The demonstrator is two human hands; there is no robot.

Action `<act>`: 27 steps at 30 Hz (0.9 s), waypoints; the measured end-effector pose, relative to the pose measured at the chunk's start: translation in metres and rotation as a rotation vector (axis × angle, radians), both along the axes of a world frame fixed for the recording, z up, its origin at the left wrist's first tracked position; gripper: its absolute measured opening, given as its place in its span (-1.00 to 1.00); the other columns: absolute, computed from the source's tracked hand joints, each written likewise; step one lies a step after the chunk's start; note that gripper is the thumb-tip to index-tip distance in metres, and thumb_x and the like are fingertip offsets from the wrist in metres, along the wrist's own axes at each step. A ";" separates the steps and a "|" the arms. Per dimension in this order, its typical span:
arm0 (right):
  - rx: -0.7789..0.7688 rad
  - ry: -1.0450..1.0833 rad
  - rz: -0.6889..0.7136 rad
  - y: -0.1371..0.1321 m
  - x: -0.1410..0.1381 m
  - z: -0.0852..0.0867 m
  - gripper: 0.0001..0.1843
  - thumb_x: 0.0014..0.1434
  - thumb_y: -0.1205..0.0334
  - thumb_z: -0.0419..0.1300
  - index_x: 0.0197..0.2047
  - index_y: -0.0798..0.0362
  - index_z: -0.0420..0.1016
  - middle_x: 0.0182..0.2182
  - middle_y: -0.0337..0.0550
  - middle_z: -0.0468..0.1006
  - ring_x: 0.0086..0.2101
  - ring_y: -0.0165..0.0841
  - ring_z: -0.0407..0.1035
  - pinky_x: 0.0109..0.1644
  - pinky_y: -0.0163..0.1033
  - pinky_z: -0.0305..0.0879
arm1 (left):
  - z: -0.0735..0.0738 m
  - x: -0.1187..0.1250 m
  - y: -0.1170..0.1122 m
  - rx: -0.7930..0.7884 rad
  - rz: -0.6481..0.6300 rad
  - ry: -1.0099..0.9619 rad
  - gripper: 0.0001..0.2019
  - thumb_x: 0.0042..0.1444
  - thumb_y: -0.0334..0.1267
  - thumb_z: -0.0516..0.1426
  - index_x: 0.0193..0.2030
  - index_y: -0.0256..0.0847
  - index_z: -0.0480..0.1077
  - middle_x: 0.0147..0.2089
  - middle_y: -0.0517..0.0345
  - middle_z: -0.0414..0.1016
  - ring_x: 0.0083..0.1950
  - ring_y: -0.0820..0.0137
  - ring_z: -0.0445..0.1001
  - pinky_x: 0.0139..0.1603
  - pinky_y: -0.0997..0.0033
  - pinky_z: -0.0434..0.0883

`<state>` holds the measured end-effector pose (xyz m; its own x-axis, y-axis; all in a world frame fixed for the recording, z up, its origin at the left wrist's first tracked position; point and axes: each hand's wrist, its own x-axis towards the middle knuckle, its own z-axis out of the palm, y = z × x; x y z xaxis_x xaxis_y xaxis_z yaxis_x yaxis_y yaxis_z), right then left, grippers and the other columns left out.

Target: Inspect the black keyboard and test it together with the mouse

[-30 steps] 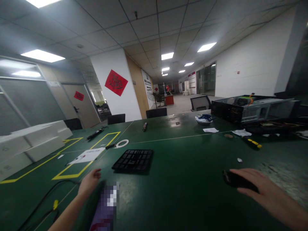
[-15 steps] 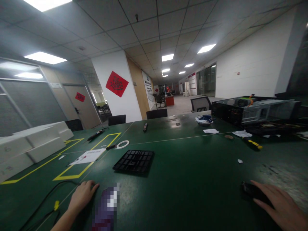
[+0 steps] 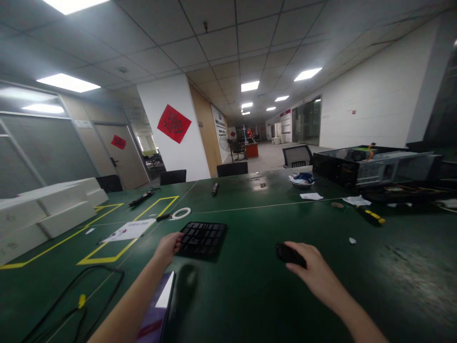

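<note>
My left hand (image 3: 170,247) reaches forward, its fingers closed at the left edge of a black plastic panel (image 3: 205,238) with a ribbed grid face. That panel lies on the green table (image 3: 243,290); the hand hides its near left corner. In my right hand (image 3: 312,264), thumb and fingers grip a small black mouse-shaped object (image 3: 290,255) just right of the panel; its exact kind is unclear. Under my left forearm lies a flat purple and white item (image 3: 160,305) with a dark edge, partly covered by the arm.
Black cable (image 3: 119,281) with a yellow tag loops at left. White boxes (image 3: 67,209) stand far left. A paper sheet (image 3: 130,231), a white ring (image 3: 181,213) and a dark cylinder (image 3: 214,189) lie beyond. At right are an opened computer case (image 3: 342,171) and a yellow-black screwdriver (image 3: 371,215).
My left hand has moved forward and right from the table beside the cable to the panel's edge. The right hand has carried the black object left toward the middle.
</note>
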<state>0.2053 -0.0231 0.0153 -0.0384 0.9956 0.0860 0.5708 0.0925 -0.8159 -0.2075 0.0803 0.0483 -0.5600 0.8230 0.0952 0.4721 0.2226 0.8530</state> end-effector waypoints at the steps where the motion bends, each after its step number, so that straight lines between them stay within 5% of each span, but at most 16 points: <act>1: -0.039 0.056 0.024 0.000 -0.013 -0.005 -0.47 0.01 0.17 0.10 0.10 -0.06 0.24 0.10 -0.08 0.26 0.09 -0.19 0.15 0.13 0.00 0.13 | -0.003 0.007 0.005 -0.050 -0.040 0.078 -0.86 -0.16 -0.23 0.12 -0.62 -0.23 0.30 -0.59 0.12 0.39 -0.45 0.28 0.45 -0.43 0.36 0.37; 7: -0.168 0.188 0.169 -0.008 -0.043 -0.024 -0.47 -0.03 0.24 0.15 0.07 -0.09 0.28 0.11 -0.13 0.24 0.09 -0.19 0.16 0.15 -0.02 0.10 | -0.013 0.027 0.024 -0.338 -0.175 0.559 -0.79 -0.26 -0.19 0.19 -0.53 -0.33 0.43 -0.26 -0.30 0.52 -0.07 -0.07 0.43 -0.09 0.11 0.31; 17: -0.153 0.216 0.167 -0.002 -0.038 -0.025 -0.46 -0.04 0.22 0.15 0.07 -0.08 0.28 0.09 -0.12 0.26 0.09 -0.21 0.16 0.17 -0.06 0.06 | -0.013 0.049 0.011 -0.469 -0.294 0.814 -0.71 0.01 -0.17 0.04 -0.30 -0.36 0.45 -0.18 -0.24 0.50 -0.13 0.14 0.47 -0.21 0.32 0.34; 20: -0.155 0.246 0.154 -0.002 -0.038 -0.022 -0.45 -0.04 0.22 0.14 0.08 -0.05 0.27 0.09 -0.11 0.26 0.10 -0.20 0.16 0.16 -0.05 0.08 | -0.017 0.082 -0.009 -0.363 -0.389 0.758 -0.70 0.06 -0.13 0.01 -0.25 -0.32 0.41 -0.23 -0.08 0.50 -0.21 0.26 0.47 -0.25 0.40 0.32; 24: -0.081 0.253 0.184 -0.004 -0.038 -0.017 -0.48 -0.06 0.24 0.15 0.04 0.04 0.33 0.04 -0.06 0.34 0.07 -0.18 0.18 0.17 -0.05 0.07 | -0.032 0.136 -0.045 -0.034 -0.728 0.365 -0.73 0.01 -0.17 0.05 -0.22 -0.29 0.38 -0.30 0.04 0.47 -0.27 0.33 0.42 -0.27 0.41 0.32; 27: -0.004 0.322 0.224 -0.003 -0.038 -0.025 -0.59 -0.06 0.23 0.15 -0.07 0.05 0.42 -0.03 -0.07 0.42 0.05 -0.16 0.21 0.15 -0.03 0.10 | -0.045 0.165 -0.065 0.061 -0.854 0.192 -0.70 -0.05 -0.08 0.11 -0.25 -0.26 0.36 -0.30 0.04 0.43 -0.28 0.31 0.38 -0.29 0.40 0.32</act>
<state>0.1672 -0.0266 -0.0095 -0.2265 0.9659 0.1252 0.2518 0.1823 -0.9505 -0.0427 0.0151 0.0037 0.2751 0.9441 0.1816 0.5931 -0.3153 0.7408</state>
